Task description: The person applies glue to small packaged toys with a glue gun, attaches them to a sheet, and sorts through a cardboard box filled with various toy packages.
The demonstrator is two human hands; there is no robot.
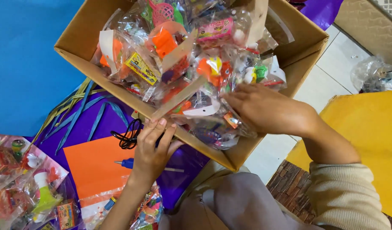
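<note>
Cardboard box point(289, 70) of bagged toys under both hands.
Head view: the right hand point(264, 110) lies flat, fingers together, on a clear plastic toy packet point(213, 123) at the box's near edge; the left hand point(151, 151) curls its fingers over that rim just below the packet, a cardboard strip point(179, 98) just above its fingertips.
</note>
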